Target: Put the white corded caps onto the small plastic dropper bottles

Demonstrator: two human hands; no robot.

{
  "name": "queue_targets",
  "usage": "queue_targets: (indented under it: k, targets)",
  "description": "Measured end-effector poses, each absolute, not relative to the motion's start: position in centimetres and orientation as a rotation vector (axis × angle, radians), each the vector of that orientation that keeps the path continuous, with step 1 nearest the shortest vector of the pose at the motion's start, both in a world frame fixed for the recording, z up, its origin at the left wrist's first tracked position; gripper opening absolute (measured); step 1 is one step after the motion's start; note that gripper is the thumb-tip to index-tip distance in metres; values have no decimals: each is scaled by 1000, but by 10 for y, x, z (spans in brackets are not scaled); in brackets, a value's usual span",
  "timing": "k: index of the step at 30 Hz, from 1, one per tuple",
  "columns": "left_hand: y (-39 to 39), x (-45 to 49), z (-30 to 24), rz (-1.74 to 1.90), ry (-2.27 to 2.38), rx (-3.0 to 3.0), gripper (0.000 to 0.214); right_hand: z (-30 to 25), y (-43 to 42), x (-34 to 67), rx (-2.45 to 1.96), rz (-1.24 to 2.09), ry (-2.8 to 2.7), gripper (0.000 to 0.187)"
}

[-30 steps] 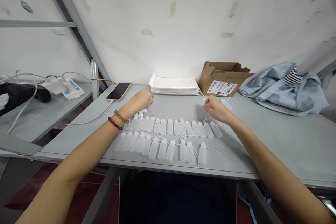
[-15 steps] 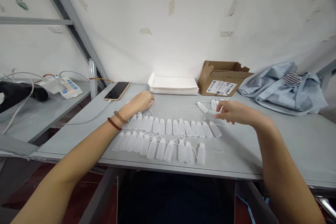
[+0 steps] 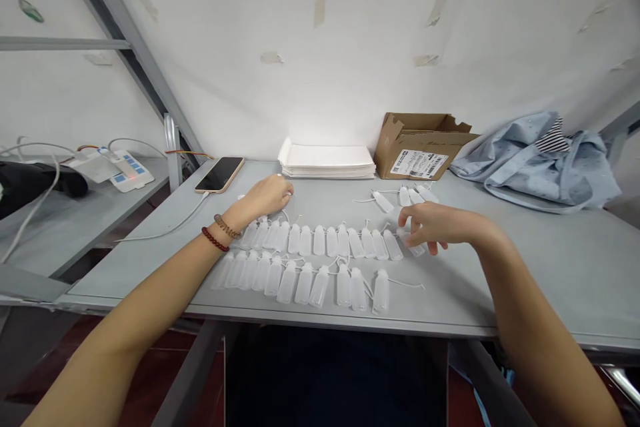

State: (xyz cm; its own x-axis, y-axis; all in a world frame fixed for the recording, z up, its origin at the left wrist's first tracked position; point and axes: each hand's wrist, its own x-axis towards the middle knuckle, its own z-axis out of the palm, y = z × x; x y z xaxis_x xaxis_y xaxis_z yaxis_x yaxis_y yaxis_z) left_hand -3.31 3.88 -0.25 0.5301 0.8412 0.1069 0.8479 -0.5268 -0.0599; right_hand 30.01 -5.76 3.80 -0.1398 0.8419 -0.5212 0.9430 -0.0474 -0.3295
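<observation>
Small translucent white bottle-shaped plastic pieces with thin white cords lie in two rows on the grey table: a back row (image 3: 331, 241) and a front row (image 3: 303, 285). My left hand (image 3: 270, 195) rests with curled fingers behind the back row's left end; what is inside them, if anything, is hidden. My right hand (image 3: 434, 223) hovers over the back row's right end, fingers apart and bent down. Its fingertips partly cover the last bottle-shaped piece (image 3: 416, 250); whether they touch it I cannot tell. Beyond that hand lie several more pieces, one loose piece (image 3: 383, 201) among them.
A stack of white sheets or envelopes (image 3: 327, 161) and an open cardboard box (image 3: 420, 153) stand against the wall. Light blue cloth (image 3: 525, 167) lies at right. A phone (image 3: 219, 175) with a charging cable is at left, and a power strip (image 3: 131, 170) sits beyond the metal post.
My right hand has moved down and slightly left, from the pieces near the box to the back row's right end. My left hand stays in nearly the same place.
</observation>
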Motion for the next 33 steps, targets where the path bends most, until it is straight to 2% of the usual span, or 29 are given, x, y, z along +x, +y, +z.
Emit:
queue_targets:
  k: [8, 17, 21, 25, 28, 33]
  targets:
    - [38, -33, -2, -119, -1479, -2667, 32, 31, -54, 298, 1934, -862, 2086, 26]
    - [35, -30, 2, -285, -1506, -2707, 33, 44, -57, 305, 2008, -786, 2237, 29]
    - [30, -23, 10, -425, -1534, -2734, 30, 48, -58, 302, 2072, -578, 2475, 31]
    - [16, -15, 22, -720, -1633, -2899, 23, 41, -58, 286, 2036, -393, 2785, 29]
    - [2, -11, 32, -897, -1586, -3076, 22, 31, -59, 270, 1884, -263, 3064, 30]
    - [-16, -3, 38, -913, -1393, -3358, 26, 17, -62, 252, 1601, -137, 3334, 29]
